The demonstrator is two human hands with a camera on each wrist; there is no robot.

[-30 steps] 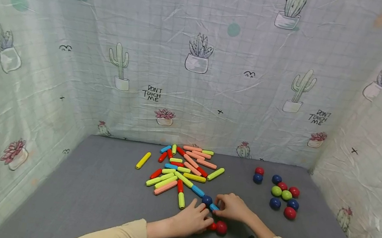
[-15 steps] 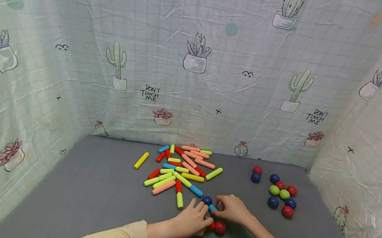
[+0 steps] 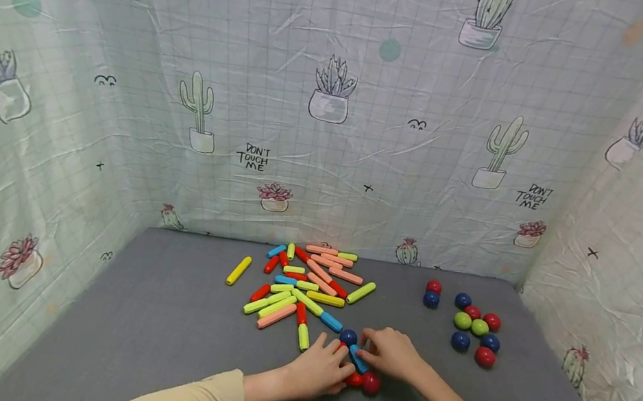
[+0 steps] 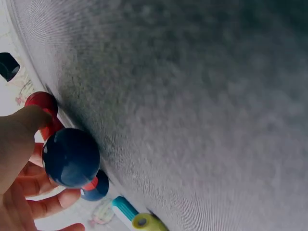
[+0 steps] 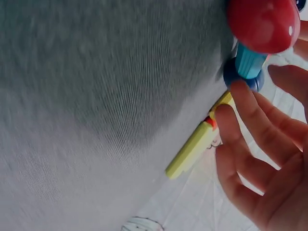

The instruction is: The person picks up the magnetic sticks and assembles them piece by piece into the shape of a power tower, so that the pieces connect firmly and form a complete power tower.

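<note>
My left hand (image 3: 316,371) grips a small ball-and-stick frame, its thumb on a red stick (image 4: 51,129) beside a red ball (image 3: 371,383). A large blue ball (image 4: 71,158) sits at a corner of this frame near the palm, hidden under the hand in the head view. A second red stick (image 4: 90,184) leads from it to the far blue ball (image 3: 348,337). Between that far ball and the red ball lies a blue stick (image 3: 359,358). My right hand (image 3: 392,354) is beside the blue stick, fingers loosely extended, fingertips close to the stick and the blue ball.
Behind the hands lies a loose heap of coloured sticks, among them a yellow-green stick (image 3: 304,338) and a salmon stick (image 3: 276,316). To the right are several balls, including a green ball (image 3: 462,321) and a red ball (image 3: 485,357). A patterned curtain (image 3: 327,160) surrounds the grey table (image 3: 165,329).
The blue stick, earlier pinched and partly covered by my right fingers, now shows from the blue ball to the red ball. The right fingers have loosened from it. My left hand has shifted slightly left.
</note>
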